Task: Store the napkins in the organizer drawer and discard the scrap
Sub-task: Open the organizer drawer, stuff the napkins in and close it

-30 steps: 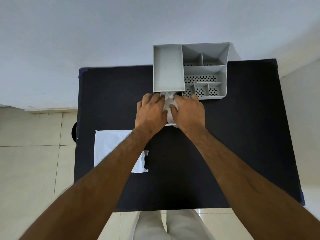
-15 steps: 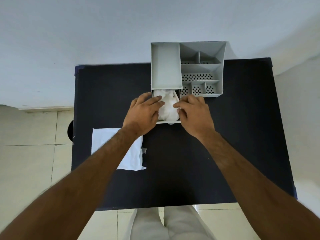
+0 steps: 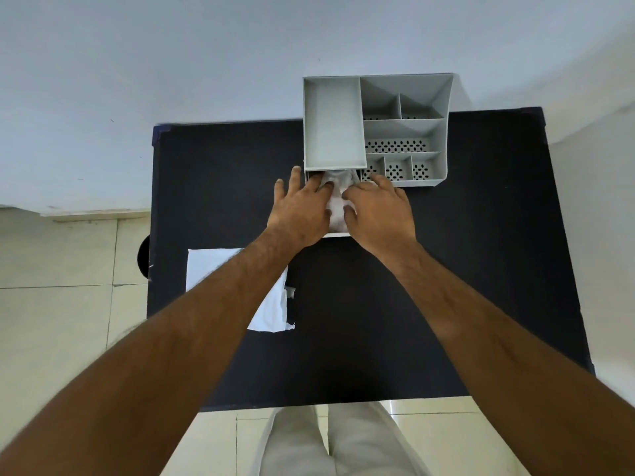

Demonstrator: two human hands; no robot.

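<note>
A grey organizer (image 3: 405, 132) stands at the far edge of the black table (image 3: 446, 269). Its drawer (image 3: 338, 234) is pulled out toward me below the left tray. Crumpled white napkins (image 3: 338, 204) fill the drawer. My left hand (image 3: 299, 211) and my right hand (image 3: 381, 214) lie on the wad from either side, with fingers pressed onto it and covering most of it. Another white napkin (image 3: 213, 266) lies flat at the table's left, partly under my left forearm. A small torn scrap (image 3: 290, 292) sits at its right edge.
The organizer's open compartments hold nothing visible. A dark round object (image 3: 143, 255) peeks out past the table's left edge, above the tiled floor. A white wall rises right behind the organizer. My legs stand at the table's near edge.
Half a second ago my hands were spread toward the drawer's sides, showing more napkin. They have closed in over the wad again. The drawer has stayed pulled out.
</note>
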